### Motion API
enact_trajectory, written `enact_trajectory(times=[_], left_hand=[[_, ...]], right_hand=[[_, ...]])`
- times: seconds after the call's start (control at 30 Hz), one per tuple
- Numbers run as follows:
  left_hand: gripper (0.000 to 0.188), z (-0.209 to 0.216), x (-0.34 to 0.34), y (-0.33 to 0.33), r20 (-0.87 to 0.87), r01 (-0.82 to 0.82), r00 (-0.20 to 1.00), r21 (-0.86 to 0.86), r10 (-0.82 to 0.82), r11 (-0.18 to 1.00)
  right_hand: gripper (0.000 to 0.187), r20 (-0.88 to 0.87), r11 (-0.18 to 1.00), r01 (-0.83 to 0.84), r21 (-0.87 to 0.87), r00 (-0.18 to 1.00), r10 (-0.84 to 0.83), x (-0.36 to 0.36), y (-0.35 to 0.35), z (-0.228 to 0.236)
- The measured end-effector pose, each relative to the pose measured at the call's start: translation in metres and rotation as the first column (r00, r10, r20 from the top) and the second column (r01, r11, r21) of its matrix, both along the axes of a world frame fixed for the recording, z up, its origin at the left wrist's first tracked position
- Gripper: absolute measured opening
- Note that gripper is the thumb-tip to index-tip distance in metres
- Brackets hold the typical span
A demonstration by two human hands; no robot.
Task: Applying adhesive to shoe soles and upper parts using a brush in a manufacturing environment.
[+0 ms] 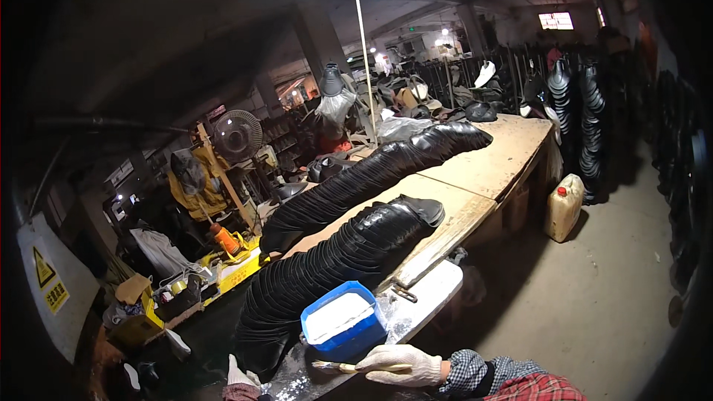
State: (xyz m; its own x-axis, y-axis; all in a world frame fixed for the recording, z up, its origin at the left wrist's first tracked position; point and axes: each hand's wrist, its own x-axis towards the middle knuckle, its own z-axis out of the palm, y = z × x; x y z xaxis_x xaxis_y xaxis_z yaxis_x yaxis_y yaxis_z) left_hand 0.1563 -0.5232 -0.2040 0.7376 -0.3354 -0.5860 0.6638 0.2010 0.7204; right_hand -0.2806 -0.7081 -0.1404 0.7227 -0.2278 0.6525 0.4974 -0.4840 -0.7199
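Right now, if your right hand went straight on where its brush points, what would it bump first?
Its brush would probably meet the nearer black stack first, though depth is unclear.

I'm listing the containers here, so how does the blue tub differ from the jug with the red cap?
The blue tub is open, showing white contents; the pale yellowish jug is closed by a red cap. The tub sits on the white board, near the right hand and its brush, while the jug stands on the floor. Both are boxy containers.
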Motion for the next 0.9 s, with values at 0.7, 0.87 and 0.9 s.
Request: enact_trajectory(times=[0.7, 0.87, 0.9], left_hand=[[0.042, -0.006, -0.017, 0.011, -0.006, -0.010, 1.000, -0.585, 0.008, 0.811], [0.045, 0.046, -0.023, 0.090, 0.328, 0.057, 0.929, -0.581, 0.170, 0.812], [0.046, 0.069, -0.033, 0.117, 0.473, 0.045, 0.854, -0.481, 0.216, 0.876]], right_hand=[[0.032, -0.237, 0.989, -0.076, -0.127, 0.970, 0.044, 0.084, 0.041, 0.005], [0.033, -0.270, 0.995, -0.060, -0.074, 0.962, 0.038, 0.086, 0.038, 0.000], [0.033, -0.281, 0.995, -0.061, -0.077, 0.959, 0.037, 0.087, 0.038, -0.002]])
